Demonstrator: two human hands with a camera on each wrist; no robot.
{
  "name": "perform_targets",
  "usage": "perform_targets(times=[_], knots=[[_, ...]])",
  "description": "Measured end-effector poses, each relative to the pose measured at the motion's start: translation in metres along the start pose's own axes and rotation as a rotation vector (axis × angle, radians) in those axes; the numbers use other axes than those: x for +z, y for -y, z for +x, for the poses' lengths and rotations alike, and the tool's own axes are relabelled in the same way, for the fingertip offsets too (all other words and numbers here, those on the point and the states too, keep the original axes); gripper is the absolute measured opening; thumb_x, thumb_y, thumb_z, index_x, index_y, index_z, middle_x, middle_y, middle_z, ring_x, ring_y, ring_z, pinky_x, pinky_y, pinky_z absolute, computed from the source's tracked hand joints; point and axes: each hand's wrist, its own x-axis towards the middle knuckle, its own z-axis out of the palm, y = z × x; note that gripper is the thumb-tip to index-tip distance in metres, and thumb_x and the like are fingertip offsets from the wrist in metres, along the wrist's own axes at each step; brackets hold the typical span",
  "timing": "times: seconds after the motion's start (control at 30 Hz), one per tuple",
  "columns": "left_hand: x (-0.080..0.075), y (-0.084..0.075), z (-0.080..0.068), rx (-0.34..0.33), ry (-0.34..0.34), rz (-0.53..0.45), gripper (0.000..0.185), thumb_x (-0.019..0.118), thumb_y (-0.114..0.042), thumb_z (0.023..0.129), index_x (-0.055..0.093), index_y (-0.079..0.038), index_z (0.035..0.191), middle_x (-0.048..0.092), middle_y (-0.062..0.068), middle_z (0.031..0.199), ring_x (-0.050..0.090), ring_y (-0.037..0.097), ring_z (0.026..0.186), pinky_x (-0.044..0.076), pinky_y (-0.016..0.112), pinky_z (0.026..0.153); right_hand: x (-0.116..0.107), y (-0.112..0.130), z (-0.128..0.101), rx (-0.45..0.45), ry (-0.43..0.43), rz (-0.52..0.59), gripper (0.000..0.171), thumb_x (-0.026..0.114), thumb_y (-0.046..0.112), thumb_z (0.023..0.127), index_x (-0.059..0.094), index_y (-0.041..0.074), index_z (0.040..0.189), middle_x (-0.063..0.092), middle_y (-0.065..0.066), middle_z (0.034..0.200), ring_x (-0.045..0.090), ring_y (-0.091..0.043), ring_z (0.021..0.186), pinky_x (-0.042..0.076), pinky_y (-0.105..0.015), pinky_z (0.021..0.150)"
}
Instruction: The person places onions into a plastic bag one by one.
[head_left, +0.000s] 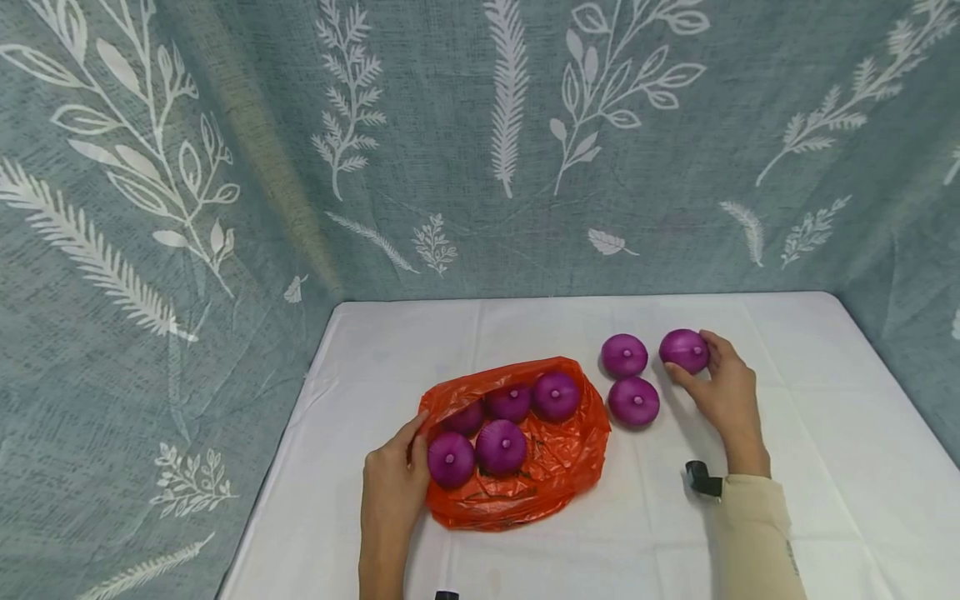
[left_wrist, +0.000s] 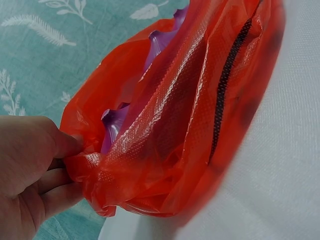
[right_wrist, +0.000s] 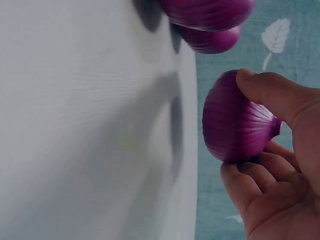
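My right hand (head_left: 723,396) holds a purple onion (head_left: 684,351) between thumb and fingers at the back right of the table. In the right wrist view that onion (right_wrist: 235,120) has its pointed end toward the palm, and a shadow lies on the cloth beside it. Two more onions, one farther back (head_left: 624,357) and one nearer (head_left: 634,402), sit just left of it. At the left edge of a red plastic bag (head_left: 562,467), my left hand (head_left: 393,483) pinches the gathered rim. Several onions (head_left: 501,447) lie in the bag's open mouth, one partly hidden under its back edge.
A white cloth (head_left: 525,567) covers the table. Teal curtains (head_left: 450,150) with white leaf prints hang behind it and at both sides. A black wrist camera mount (head_left: 702,479) sticks out from the beige right sleeve (head_left: 757,533).
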Motion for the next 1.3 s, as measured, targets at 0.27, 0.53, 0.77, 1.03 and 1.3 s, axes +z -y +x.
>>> perform_targets(times=[0.27,0.53,0.77,1.03,1.3], knots=[[0.000,0.001,-0.001,0.006,-0.003,-0.002,0.032,0.069,-0.004,0.101,0.073,-0.003,0.133,0.079,0.021,0.107,0.053,0.015,0.061,0.051,0.026,0.058,-0.009,0.012,-0.002,-0.018,-0.021,0.041,0.083,0.084,0.022,0.093,0.041,-0.006,0.157,0.048,-0.033,0.153,0.048,-0.048,0.141,0.042,-0.058,0.114],[-0.001,0.001,0.000,0.007,0.007,-0.008,0.033,0.069,-0.004,0.101,0.073,-0.003,0.134,0.079,0.022,0.104,0.047,0.013,0.057,0.047,0.024,0.055,-0.017,0.025,-0.003,-0.067,-0.021,0.108,0.084,0.086,0.023,0.091,0.042,-0.001,0.159,0.050,-0.029,0.155,0.049,-0.044,0.143,0.041,-0.051,0.114],[-0.002,0.002,0.001,0.015,0.013,-0.012,0.033,0.070,-0.005,0.101,0.073,-0.004,0.134,0.079,0.022,0.108,0.050,0.013,0.058,0.049,0.023,0.056,-0.021,0.039,-0.007,-0.084,-0.004,0.132,0.084,0.087,0.030,0.090,0.045,0.009,0.160,0.052,-0.019,0.158,0.050,-0.038,0.145,0.042,-0.042,0.115],[-0.001,0.003,0.000,0.016,0.008,-0.015,0.034,0.070,-0.006,0.101,0.072,-0.004,0.135,0.077,0.022,0.115,0.059,0.016,0.065,0.056,0.026,0.062,-0.022,0.056,-0.013,-0.151,0.053,0.145,0.084,0.088,0.034,0.089,0.047,0.018,0.160,0.054,-0.013,0.158,0.050,-0.033,0.146,0.042,-0.029,0.114],[-0.002,0.001,0.000,0.005,0.011,-0.013,0.034,0.070,-0.006,0.101,0.073,-0.004,0.134,0.078,0.022,0.112,0.056,0.015,0.062,0.055,0.025,0.060,-0.022,0.070,-0.024,-0.232,0.105,0.146,0.084,0.091,0.031,0.086,0.050,0.026,0.159,0.057,-0.009,0.155,0.054,-0.031,0.143,0.044,-0.023,0.111]])
